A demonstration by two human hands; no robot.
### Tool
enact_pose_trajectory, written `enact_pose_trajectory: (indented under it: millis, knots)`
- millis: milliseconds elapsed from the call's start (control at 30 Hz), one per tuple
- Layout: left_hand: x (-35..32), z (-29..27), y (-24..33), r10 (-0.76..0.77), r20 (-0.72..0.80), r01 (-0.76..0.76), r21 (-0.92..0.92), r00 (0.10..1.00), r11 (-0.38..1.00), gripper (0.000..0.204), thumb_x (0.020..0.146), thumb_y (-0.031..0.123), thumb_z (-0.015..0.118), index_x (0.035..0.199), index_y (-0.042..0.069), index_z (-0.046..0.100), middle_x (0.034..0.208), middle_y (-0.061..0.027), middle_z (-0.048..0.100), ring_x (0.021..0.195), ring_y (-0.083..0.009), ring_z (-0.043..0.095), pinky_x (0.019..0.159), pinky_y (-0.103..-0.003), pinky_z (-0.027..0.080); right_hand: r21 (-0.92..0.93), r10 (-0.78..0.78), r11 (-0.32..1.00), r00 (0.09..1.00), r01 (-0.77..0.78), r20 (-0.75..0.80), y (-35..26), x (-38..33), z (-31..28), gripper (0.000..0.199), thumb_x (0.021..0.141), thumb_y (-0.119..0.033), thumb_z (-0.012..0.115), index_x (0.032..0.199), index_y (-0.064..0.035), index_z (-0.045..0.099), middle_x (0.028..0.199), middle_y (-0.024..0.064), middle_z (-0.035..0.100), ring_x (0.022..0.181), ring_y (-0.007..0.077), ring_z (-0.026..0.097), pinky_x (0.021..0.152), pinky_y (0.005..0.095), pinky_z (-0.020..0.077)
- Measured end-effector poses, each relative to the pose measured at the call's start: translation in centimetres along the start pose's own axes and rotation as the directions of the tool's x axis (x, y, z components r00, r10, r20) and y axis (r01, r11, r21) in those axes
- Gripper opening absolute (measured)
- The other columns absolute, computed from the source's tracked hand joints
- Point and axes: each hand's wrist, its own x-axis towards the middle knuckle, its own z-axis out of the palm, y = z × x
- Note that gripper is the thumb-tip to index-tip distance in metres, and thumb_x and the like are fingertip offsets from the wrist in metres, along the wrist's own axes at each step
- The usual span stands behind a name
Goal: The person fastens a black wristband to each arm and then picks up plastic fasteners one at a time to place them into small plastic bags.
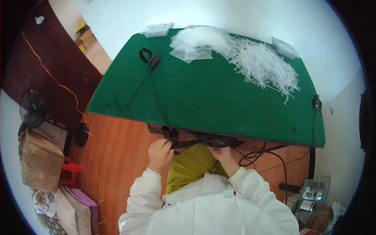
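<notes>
Standing on wooden floor (117,150), a green-topped table (211,94) borders white wall (188,13).

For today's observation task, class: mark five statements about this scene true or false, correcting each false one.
1. The tabletop is green. True.
2. The white strands lie left of the translucent plastic sheets. False: the white strands lie right of the translucent plastic sheets.
3. The left hand rests on the white strands. False: the left hand is by a black strap at the tabletop's near edge.
4. The right hand appears below the tabletop's near edge in the picture. True.
5. The large cardboard box is at the picture's right. False: the large cardboard box is at the left.
</notes>
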Motion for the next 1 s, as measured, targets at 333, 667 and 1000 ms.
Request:
enact_pose_trajectory:
  millis: [333,667,1000]
  knots:
    - [3.3,-4.2,1.3,0.334,-0.151,-0.322,0.102,0.930,0.941,0.030,0.058,0.001,0.064,0.087,0.009,0.065,0.089,-0.0050,0.057,0.072,-0.0238,0.057,0.060,-0.035,0.045,0.069,0.162,0.984,0.987,-0.162,0.006,0.9,-3.4,-1.7,0.028,0.088,-0.023,0.051,0.110,-0.0062,0.052,0.112,0.0071,0.056,0.104,0.0232,0.052,0.094,0.0360,0.0402]
    - [4.7,-2.5,-0.5,0.561,-0.027,-0.533,0.277,0.828,0.800,0.027,0.069,0.009,0.056,0.093,0.013,0.065,0.083,-0.0024,0.053,0.074,-0.0165,0.054,0.061,-0.030,0.043,-0.064,0.329,0.940,0.941,-0.334,-0.076,1.1,-9.4,-1.8,0.027,0.076,-0.009,0.061,0.102,-0.0080,0.058,0.113,0.0061,0.056,0.111,0.0250,0.047,0.101,0.0399,0.0327]
    - [3.5,-3.4,1.2,0.172,0.369,-0.112,-0.178,0.914,0.978,0.052,0.068,0.024,0.067,0.116,0.010,0.054,0.097,-0.0138,0.049,0.085,-0.0316,0.051,0.070,-0.039,0.044,0.014,0.418,0.908,0.904,-0.419,-0.094,1.1,-10.1,-2.4,0.023,0.071,0.003,0.056,0.093,-0.0041,0.060,0.107,0.0076,0.058,0.116,0.0278,0.044,0.102,0.0402,0.0315]
